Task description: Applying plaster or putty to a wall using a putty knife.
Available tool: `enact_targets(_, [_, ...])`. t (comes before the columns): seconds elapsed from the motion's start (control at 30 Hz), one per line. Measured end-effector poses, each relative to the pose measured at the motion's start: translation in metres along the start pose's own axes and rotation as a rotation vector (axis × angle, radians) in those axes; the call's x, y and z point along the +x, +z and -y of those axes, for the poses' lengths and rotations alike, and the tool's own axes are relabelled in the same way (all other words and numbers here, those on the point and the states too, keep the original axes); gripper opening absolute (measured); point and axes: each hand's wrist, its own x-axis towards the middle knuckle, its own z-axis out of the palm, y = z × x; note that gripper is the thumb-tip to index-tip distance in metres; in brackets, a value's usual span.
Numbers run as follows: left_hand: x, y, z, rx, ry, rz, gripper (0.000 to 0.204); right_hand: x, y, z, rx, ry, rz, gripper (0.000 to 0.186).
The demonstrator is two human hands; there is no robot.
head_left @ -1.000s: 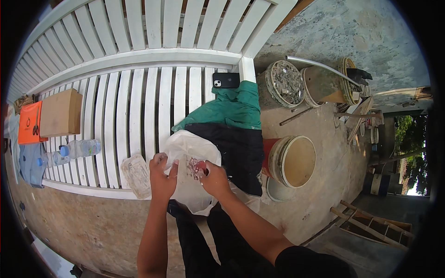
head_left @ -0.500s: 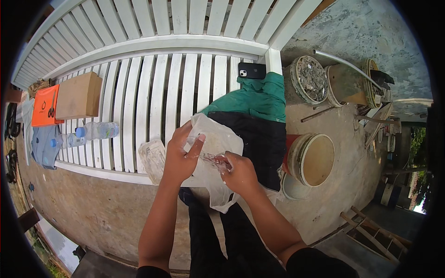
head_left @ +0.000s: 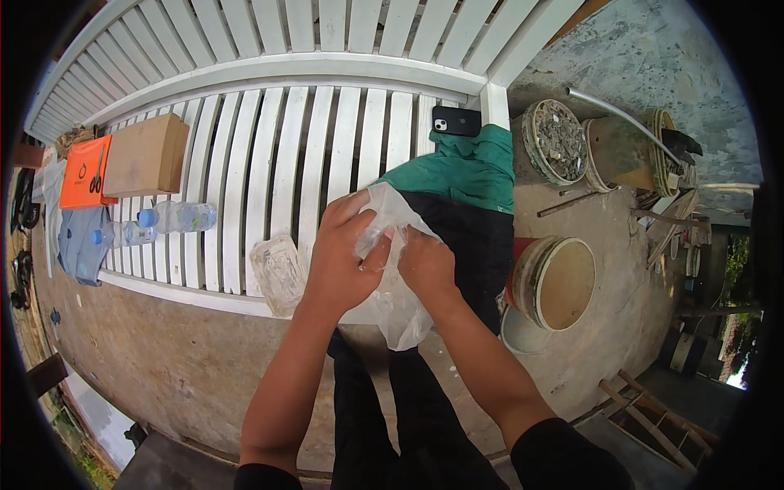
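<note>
Bag: your clear plastic bag (head_left: 390,306) hangs between both hands, above the bench's near edge, long axis running toward you.
Left hand (head_left: 343,261): closed on the bag's upper left side.
Right hand (head_left: 426,265): pinching its top, just beside the left.
Nearer: neither; both touch it.
Alongside: clear container (head_left: 279,273) on the white slatted bench (head_left: 269,155).

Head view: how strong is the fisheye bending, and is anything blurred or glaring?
Head view: heavy fisheye, the white slatted bench curves toward the black rim; even daylight, soft shadows; both hands and the clear plastic bag sharp; slight overexposure at far right.
</note>
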Motion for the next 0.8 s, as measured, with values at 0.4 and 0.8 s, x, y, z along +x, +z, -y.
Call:
enact_targets(0.4, [-0.064, 0.032, 0.092, 0.137, -0.558, 0.101, 0.052, 0.041, 0.025, -0.038, 0.18, 0.089, 0.09, 0.015])
enact_targets(0.8, [-0.092, 0.054, 0.117, -0.248, -1.084, -0.037, 0.032, 0.043, 0.031, -0.037, 0.172, 0.092, 0.26, 0.023])
